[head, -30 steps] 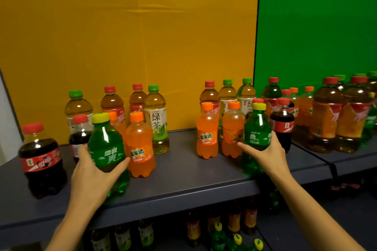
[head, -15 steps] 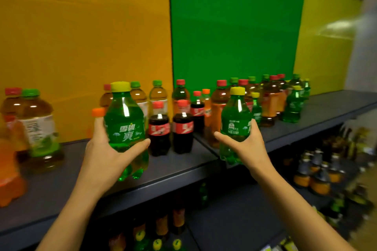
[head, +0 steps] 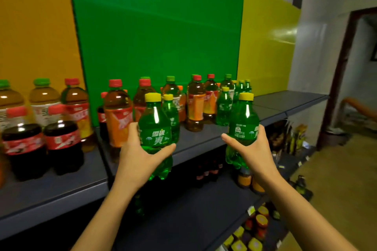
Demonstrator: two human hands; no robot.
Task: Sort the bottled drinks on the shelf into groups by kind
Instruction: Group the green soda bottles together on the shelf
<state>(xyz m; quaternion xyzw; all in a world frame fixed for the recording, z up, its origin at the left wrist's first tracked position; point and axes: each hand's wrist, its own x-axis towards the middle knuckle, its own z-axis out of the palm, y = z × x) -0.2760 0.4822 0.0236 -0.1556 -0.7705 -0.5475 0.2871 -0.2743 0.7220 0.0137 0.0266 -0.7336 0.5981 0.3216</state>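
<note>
- Two green soda bottles with yellow caps are held upright in front of the shelf (head: pixel 204 140), one in each hand.
- The left hand (head: pixel 140 159), lower centre of the frame, grips the left green bottle (head: pixel 156 128) around its label. The thumb lies on the right side and the fingers curl round the far side.
- The right hand (head: pixel 253 149), right of centre, grips the right green bottle (head: pixel 243 122) low on its label, with the thumb pointing left across the front.
- Both held bottles sit at the shelf's front edge in the picture, and their bases show below its lip.
- Behind them at centre frame, brown tea bottles (head: pixel 118 120) with red caps and orange labels stand on the shelf, mixed with green-capped ones.
- A cluster of small green bottles (head: pixel 224 108) stands right of centre, before the green back panel (head: pixel 159 32).
- At the left of the frame, two cola bottles (head: pixel 24 144) with red caps stand near the shelf's front.
- At lower right, a lower shelf (head: pixel 183 220) carries more bottles, too blurred to name.
</note>
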